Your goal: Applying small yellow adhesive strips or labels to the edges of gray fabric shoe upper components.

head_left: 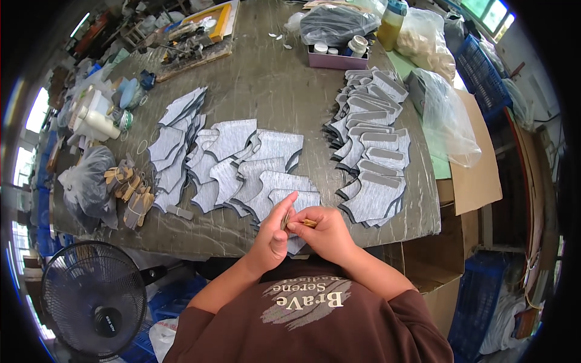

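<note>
Close to my body, at the table's near edge, both hands meet over small thin strips [285,221]. My left hand [270,239] holds them between its thumb and its raised, straight fingers. My right hand [330,233] is closed in a pinch at the same spot, with a small yellowish-tan piece [310,223] showing between its fingers. The exact kind of these pieces is too small to make out. Just beyond my hands lie overlapping grey cut pieces [290,181] with curved edges. More grey pieces [375,196], with narrow dark grey strips on top, form a row at the right.
Banded bundles of strips [138,206] and a loose grey strip [180,212] lie at the left beside a plastic bag [91,187]. A purple box [338,59] with jars stands at the back. A fan [94,302] is at lower left, an open carton [433,254] at right.
</note>
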